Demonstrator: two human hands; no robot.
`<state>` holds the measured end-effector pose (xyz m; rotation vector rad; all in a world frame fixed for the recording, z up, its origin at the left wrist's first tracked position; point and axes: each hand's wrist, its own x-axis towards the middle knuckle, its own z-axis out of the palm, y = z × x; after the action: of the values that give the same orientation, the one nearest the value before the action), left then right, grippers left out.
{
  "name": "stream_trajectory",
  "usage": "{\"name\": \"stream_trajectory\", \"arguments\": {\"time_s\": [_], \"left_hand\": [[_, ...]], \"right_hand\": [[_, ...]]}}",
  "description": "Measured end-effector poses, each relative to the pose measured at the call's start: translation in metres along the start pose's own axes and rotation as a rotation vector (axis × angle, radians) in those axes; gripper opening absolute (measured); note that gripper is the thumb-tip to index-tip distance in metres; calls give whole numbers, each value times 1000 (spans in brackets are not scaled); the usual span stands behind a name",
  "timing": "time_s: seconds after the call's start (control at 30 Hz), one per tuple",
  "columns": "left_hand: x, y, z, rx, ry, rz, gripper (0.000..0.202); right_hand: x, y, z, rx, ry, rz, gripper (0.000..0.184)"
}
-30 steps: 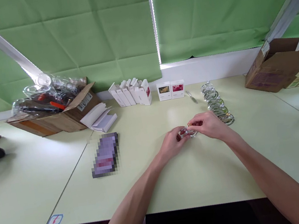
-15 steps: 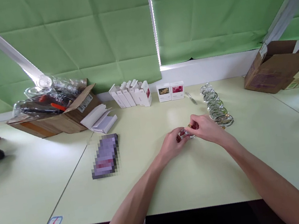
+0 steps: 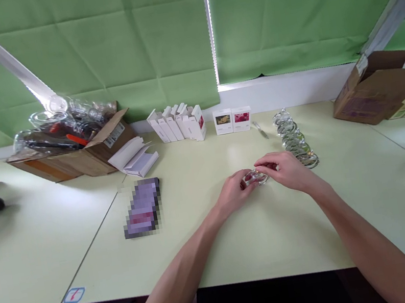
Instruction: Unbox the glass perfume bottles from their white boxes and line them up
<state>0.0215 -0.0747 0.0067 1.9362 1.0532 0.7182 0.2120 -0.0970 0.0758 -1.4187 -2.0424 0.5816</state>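
On the table in front of me, my left hand [image 3: 234, 191] curls round a clear, rounded glass piece [image 3: 260, 178] and holds it by its left side. My right hand [image 3: 281, 170] is closed in a pinch at the top of the same piece. A tiny gold-coloured spot shows by its fingertips, but what they grip is mostly hidden. Just beyond my right hand, several similar clear glass pieces [image 3: 287, 129] stand in a row running away from me. Behind that row's left side lies a slim, pale tube-like object [image 3: 260, 130].
Small white boxes [image 3: 179, 124] lean together at the back, beside two picture-fronted boxes [image 3: 223, 122]. At left are a phone-like blurred object [image 3: 142, 207], an opened white box [image 3: 136, 158] and a filled carton [image 3: 83, 162]. An open carton [image 3: 374, 89] stands at right.
My right hand has shifted slightly right, uncovering more of the glass piece, and the gold bit at its fingertips shows less. My left hand keeps its hold. The view has tilted slightly.
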Motion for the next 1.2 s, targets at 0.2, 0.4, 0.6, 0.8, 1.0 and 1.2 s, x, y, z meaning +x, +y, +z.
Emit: {"name": "stream_trajectory", "arguments": {"time_s": [0.2,0.4,0.6,0.8,1.0,1.2], "left_hand": [[1,0,-1,-31,-9,7,29],[1,-1,0,-62,-5,-1,28],[1,-2,0,-82,6,10,27],[2,-2,1,-63,9,0,28],[1,-2,1,-77,10,-3,28],[1,-1,0,-75,7,0,27]], "right_hand": [[0,2,-1,-105,-56,-96,31],[1,3,-1,-168,-77,-156,34],[1,0,-3,-203,-114,-157,36],[2,-1,-1,-199,-85,-146,34],[1,-5,0,-212,-86,-132,37],[0,-6,1,-194,-60,-103,36]]}}
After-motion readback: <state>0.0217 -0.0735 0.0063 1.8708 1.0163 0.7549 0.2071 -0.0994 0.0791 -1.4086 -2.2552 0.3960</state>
